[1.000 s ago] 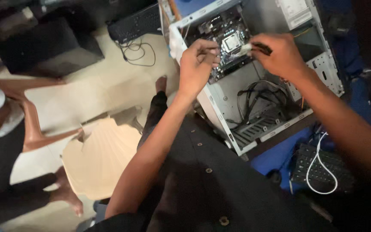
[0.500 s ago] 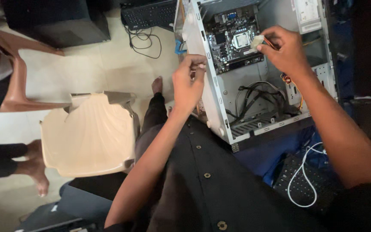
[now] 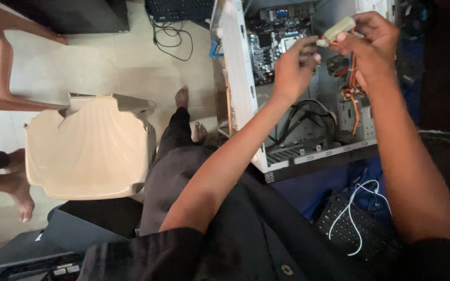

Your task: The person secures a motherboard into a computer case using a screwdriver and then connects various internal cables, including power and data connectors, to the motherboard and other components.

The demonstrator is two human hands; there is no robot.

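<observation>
An open computer case (image 3: pixel 308 151) lies on its side before me, its motherboard (image 3: pixel 269 44) at the far end and black cables (image 3: pixel 308 112) lower down. My right hand (image 3: pixel 373 44) holds a pale plastic power connector (image 3: pixel 339 27) lifted above the case, with red, orange and yellow wires (image 3: pixel 354 83) trailing down from it. My left hand (image 3: pixel 294 65) pinches the near end of the same connector with its fingertips.
A beige plastic chair (image 3: pixel 87 151) stands at my left, a brown chair (image 3: pixel 1 78) beyond it. Another person's bare feet (image 3: pixel 19 187) rest at the left edge. A black keyboard (image 3: pixel 180 8) with cable lies at the top, another keyboard (image 3: pixel 350 229) with a white cord at lower right.
Both hands have lifted away from the motherboard, and the connector with its coloured wires is now held up between them. The view shifted toward the case.
</observation>
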